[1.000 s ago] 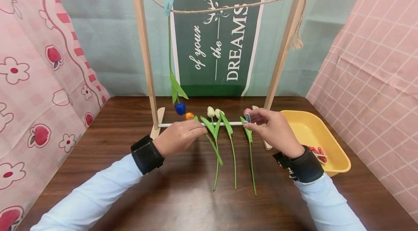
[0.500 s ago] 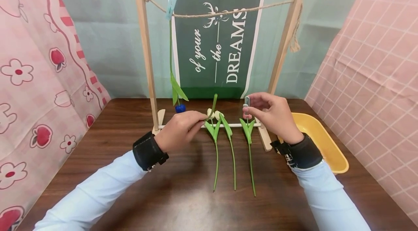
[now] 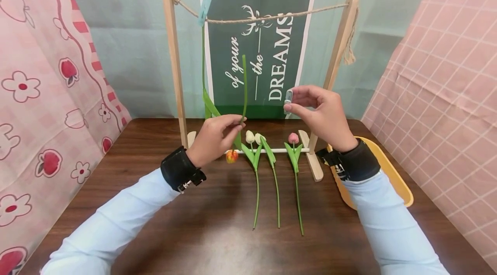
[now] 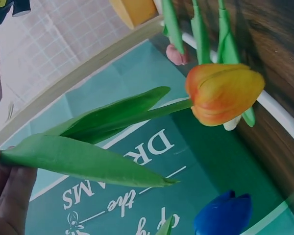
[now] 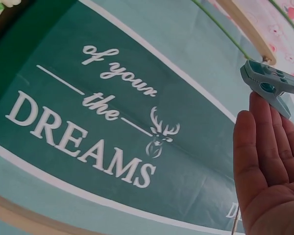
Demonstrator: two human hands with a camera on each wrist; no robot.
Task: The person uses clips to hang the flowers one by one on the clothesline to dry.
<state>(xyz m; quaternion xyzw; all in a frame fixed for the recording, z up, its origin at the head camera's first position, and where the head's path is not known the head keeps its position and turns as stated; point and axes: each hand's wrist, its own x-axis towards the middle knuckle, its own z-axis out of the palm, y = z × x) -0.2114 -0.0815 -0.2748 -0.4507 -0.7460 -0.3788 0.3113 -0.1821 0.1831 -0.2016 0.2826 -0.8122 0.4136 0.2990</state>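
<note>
My left hand (image 3: pixel 217 139) pinches the green stem of an orange-yellow tulip (image 4: pixel 225 94), which hangs bloom down with its cut end pointing up. In the head view the bloom overlaps the white bar. My right hand (image 3: pixel 324 113) holds a light blue clothespin (image 5: pixel 269 83) between thumb and fingers, raised in front of the right post. Above both hands a rope (image 3: pixel 268 19) spans the wooden frame (image 3: pixel 173 63). Near its left end another blue clothespin (image 3: pixel 204 9) grips a stem, and a blue tulip (image 4: pixel 223 214) hangs from it, its bloom hidden behind my left hand in the head view.
Two white tulips (image 3: pixel 250 137) and a pink tulip (image 3: pixel 294 138) lie on the dark wooden table (image 3: pixel 233 244), across the frame's white bar (image 3: pixel 281 150). A yellow basin (image 3: pixel 407 197) stands at the right, partly behind my right forearm. Cloths and a green banner (image 3: pixel 268 72) hang around.
My left hand has lifted the orange tulip off the table and turned it bloom down. My right hand has risen with the clothespin, uncovering the pink tulip.
</note>
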